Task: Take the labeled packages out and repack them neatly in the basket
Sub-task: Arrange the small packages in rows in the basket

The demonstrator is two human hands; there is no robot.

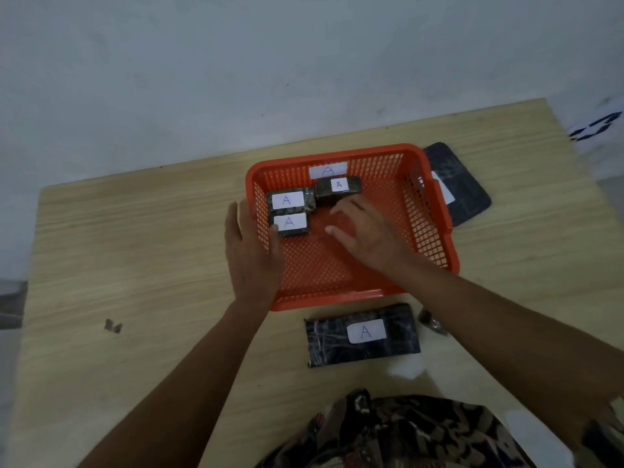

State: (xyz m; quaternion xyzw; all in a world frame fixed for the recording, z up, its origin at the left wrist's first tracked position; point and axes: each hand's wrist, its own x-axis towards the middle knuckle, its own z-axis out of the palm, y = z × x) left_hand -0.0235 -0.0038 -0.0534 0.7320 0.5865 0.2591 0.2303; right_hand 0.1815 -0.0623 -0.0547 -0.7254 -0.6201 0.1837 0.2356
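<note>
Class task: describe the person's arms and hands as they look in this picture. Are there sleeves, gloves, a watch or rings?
Both forearms are bare to the frame's edge: no sleeves show. The left hand and right hand wear no gloves, and no watch, bracelet or ring can be seen. The picture is slightly blurred, so fine detail cannot be told.

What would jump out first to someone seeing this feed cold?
The orange basket at the middle of the wooden table, with three small dark packages labelled A clustered in its far-left corner. The right hand reaches inside with fingers spread, holding nothing, while the left hand braces the basket's left wall. A large flat package labelled A lies on the table just in front of the basket.
</note>
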